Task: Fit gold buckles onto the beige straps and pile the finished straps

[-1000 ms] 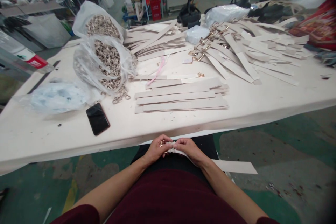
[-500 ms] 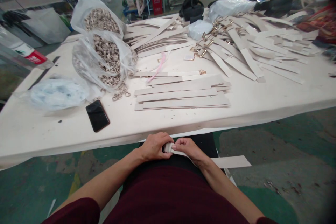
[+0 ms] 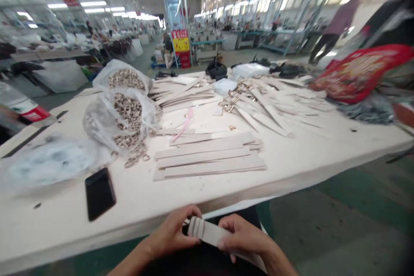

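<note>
In front of my lap, just off the table's near edge, I hold a beige strap (image 3: 212,233) between both hands. My left hand (image 3: 177,232) is closed round one end, thumb below and fingers above. Narrow beige loops (image 3: 196,227) sit around the strap at that end. Farther along, my right hand (image 3: 244,237) pinches the strap between thumb and fingers, and its tail runs out under this hand. What lies inside the left hand's grip is partly hidden.
On the table (image 3: 136,200) lie a phone (image 3: 100,194), flat strips (image 3: 210,157), bags of small loops (image 3: 127,110) and straps with gold-coloured buckles (image 3: 229,101). A red bag (image 3: 362,73) stands at the right. A person (image 3: 338,23) is in the background.
My view has tilted up, showing more of the hall. The right hand has slid away from the loops along the strap, so more strap shows between the hands.
</note>
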Tool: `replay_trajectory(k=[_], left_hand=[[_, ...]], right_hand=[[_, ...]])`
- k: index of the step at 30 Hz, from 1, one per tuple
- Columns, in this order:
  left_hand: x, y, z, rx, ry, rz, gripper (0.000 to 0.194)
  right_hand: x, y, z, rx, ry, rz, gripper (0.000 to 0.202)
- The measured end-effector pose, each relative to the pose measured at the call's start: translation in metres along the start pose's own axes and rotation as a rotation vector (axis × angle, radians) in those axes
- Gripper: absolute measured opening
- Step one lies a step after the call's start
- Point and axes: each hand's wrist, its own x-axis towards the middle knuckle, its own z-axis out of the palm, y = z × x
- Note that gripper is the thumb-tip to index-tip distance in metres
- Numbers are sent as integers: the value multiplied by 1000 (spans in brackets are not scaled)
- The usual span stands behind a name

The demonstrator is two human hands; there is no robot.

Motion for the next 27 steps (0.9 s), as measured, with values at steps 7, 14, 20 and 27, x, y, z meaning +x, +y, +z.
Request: replay_trajectory(k=[7,14,20,27], left_hand=[[58,-11,-22,50,206,252,70],[76,-52,-16,294,449,288,45],[76,-48,-14,296,454,307,42],[75,-51,-13,284,462,323,38]], right_hand=[[-77,-105,-61,-622,235,-143,17],[-82,-249,-207,-1193,869,-208,32],[22,-266,-185,-1404,1118,-585,33],[122,-177,-94,-1673,475,-468,29]])
